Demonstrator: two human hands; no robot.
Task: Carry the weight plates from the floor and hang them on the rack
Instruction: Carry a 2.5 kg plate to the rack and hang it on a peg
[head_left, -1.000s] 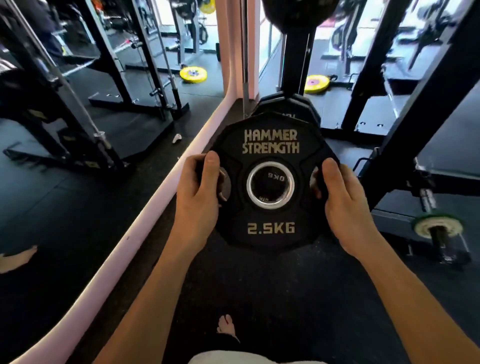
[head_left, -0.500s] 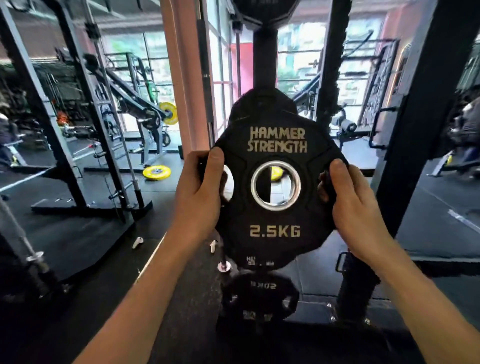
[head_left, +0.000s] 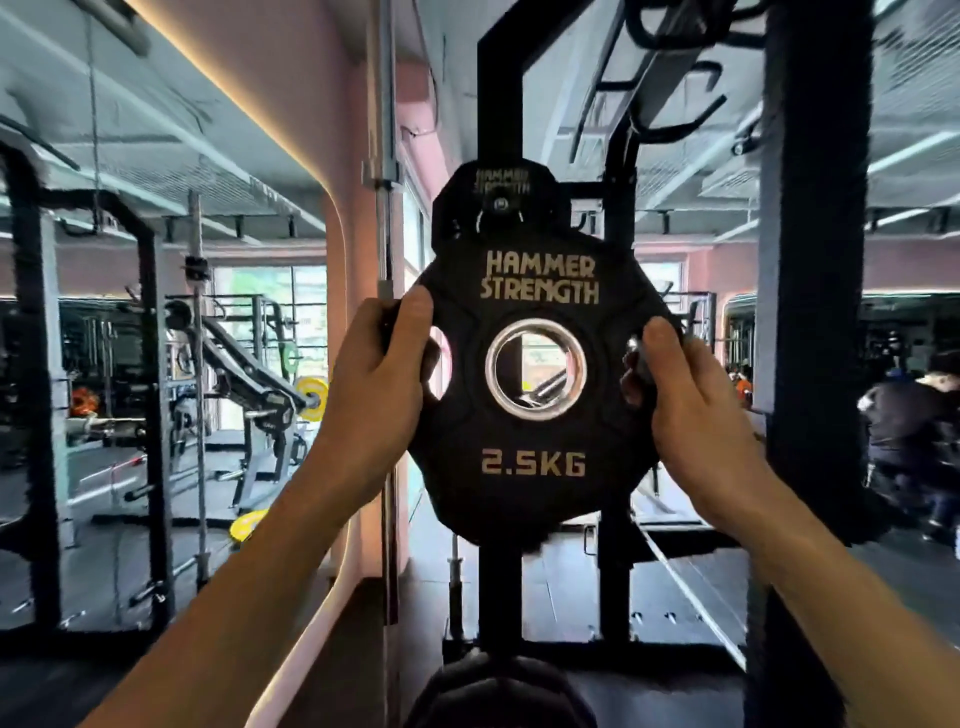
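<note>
Left hand (head_left: 376, 382) and right hand (head_left: 698, 410) grasping opposite edges of an upright black 2.5 kg plate (head_left: 535, 467), before the black rack upright (head_left: 496, 104)

Weight plate (head_left: 535, 405) in both hands, now up from floor level to rack (head_left: 493, 104) height.

The black rack upright (head_left: 491, 104) carries one hung Hammer Strength plate (head_left: 501, 189), seemingly on a peg.

Single head-worn wide-angle view, facing forward at chest height, close behind the raised hands, rack upright (head_left: 498, 104) just ahead
</note>
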